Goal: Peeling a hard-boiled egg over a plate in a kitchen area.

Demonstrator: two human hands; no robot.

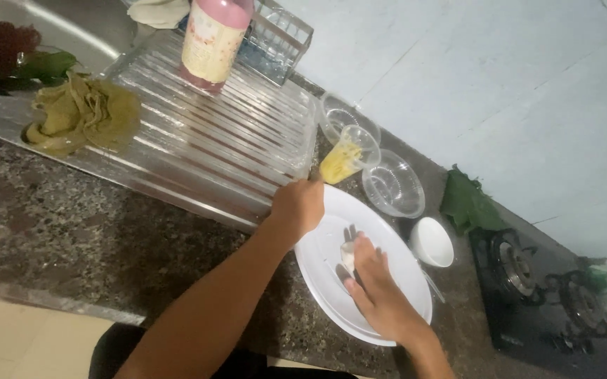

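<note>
Speckled dark stone forms the counter, with a ribbed steel drainboard set into it and a pale blue wall behind. A large white plate is seen lying flat on the counter, just beside the drainboard's corner. The left hand is closed over the plate's far rim, the fingers curled shut on the edge. The right hand is laid over the middle of the plate, and a small pale lump is pinched at its fingertips against the plate's surface; what the lump is cannot be told.

Beyond the plate, a clear plastic cup with yellow contents is seen tilted, with two clear plastic bowls beside it, one behind and one to the right. A small white bowl is placed just right of the plate, and a black gas stove lies further right, with green leaves near the wall. On the drainboard a pink bottle stands upright, and a crumpled olive cloth is heaped at its left end
</note>
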